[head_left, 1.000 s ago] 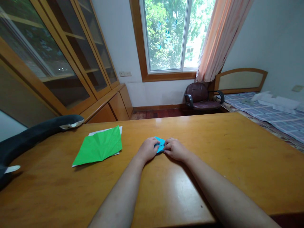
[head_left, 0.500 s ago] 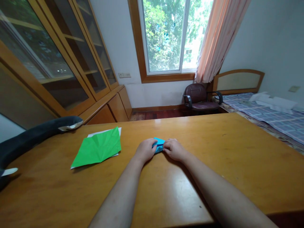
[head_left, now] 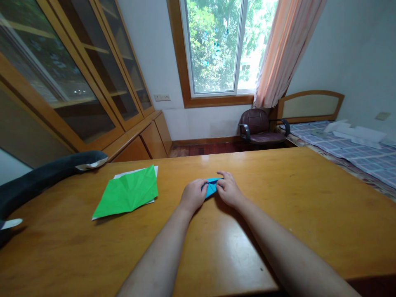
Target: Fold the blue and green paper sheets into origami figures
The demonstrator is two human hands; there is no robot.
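A small piece of folded blue paper (head_left: 211, 189) lies at the middle of the wooden table, partly covered by my fingers. My left hand (head_left: 194, 194) is closed on its left end, thumb toward the middle. At the right end, my right hand (head_left: 229, 190) pinches the paper between thumb and finger, with another finger lifted and stretched outward. A dark fold line runs along the paper between both hands. To the left, a creased green sheet (head_left: 128, 194) rests on top of white paper (head_left: 156, 170).
The wooden table (head_left: 309, 198) spans the view. A dark, curved stuffed-looking object (head_left: 55, 167) lies at its left edge. Beyond stand a glass-door cabinet (head_left: 123, 119), a brown armchair (head_left: 258, 123) and a bed (head_left: 349, 138) with white material on it.
Both hands and the blue paper have shifted slightly to the right. The paper has turned a little, and a finger of my right hand has lifted away.
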